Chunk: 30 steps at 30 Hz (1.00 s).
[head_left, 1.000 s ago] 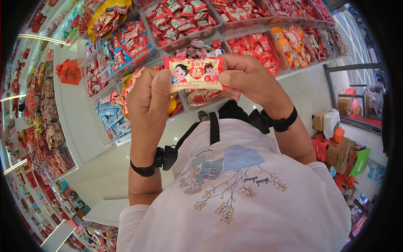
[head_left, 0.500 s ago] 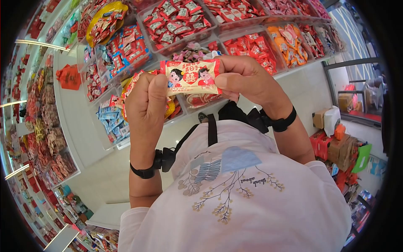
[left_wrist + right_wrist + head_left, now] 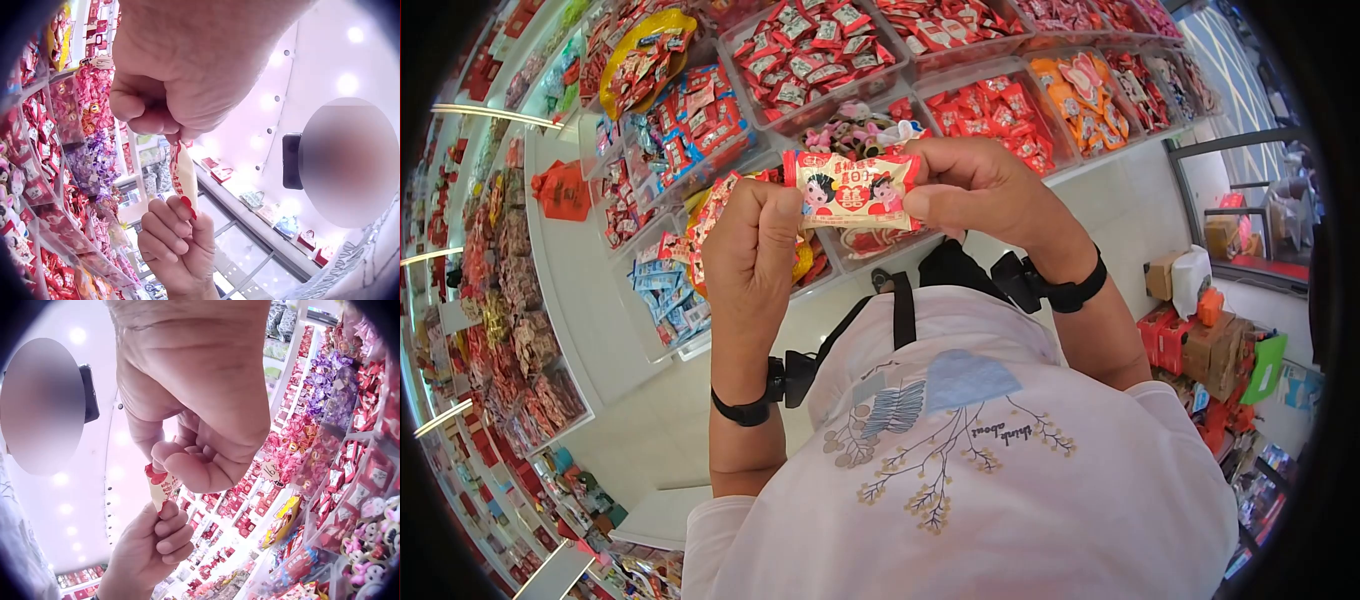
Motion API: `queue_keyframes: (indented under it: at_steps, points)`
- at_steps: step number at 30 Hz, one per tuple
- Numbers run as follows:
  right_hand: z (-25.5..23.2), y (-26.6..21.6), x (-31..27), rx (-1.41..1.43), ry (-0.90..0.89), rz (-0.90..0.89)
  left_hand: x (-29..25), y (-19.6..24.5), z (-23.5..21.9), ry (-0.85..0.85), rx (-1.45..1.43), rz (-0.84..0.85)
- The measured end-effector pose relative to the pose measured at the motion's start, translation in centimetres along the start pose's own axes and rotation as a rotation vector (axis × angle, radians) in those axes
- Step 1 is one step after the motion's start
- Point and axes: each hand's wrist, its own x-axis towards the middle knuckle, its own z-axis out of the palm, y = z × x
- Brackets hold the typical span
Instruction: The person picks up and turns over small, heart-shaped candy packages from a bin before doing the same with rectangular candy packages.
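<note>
A small candy packet, cream with red ends and two cartoon figures, is stretched level between both hands. My left hand pinches its left end, the thumb lying along the front. At the other end, my right hand grips the red edge between thumb and curled fingers. The left wrist view shows the candy packet edge-on, slightly bulged, with the right hand below it. From the right wrist, the left hand appears at the packet's lower end.
Clear bins of red-wrapped candies stand behind the hands. Orange packets lie to the right, blue packets to the left. A red bag sits on the white counter. Cardboard boxes are stacked at right.
The packet and hands have dropped slightly in the head view, and the packet sits more level. Both hands keep their hold on its ends.
</note>
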Motion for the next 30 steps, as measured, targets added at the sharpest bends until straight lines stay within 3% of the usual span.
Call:
queue_keyframes:
  at_steps: [10, 21, 24, 27, 30]
  points:
    - [-0.2, 0.6, 0.5, 0.006, 0.033, 0.060, 0.0, -0.3, 0.5, -0.002, 0.071, 0.087]
    - [-0.8, 3.0, 0.9, -0.174, 0.077, -0.008, -0.2, -3.0, 2.1, -0.203, 0.030, -0.083]
    - [-2.7, 4.9, 1.0, -0.316, 0.089, -0.002, 0.1, -3.8, 2.2, -0.197, 0.022, -0.125]
    - [-5.7, 7.4, 0.5, -0.447, 0.264, 0.054, 0.2, -5.0, 1.1, -0.155, 0.015, -0.192]
    - [-8.9, 10.6, -0.6, -0.488, 0.291, 0.234, -0.2, -6.8, -0.7, -0.100, 0.042, -0.256]
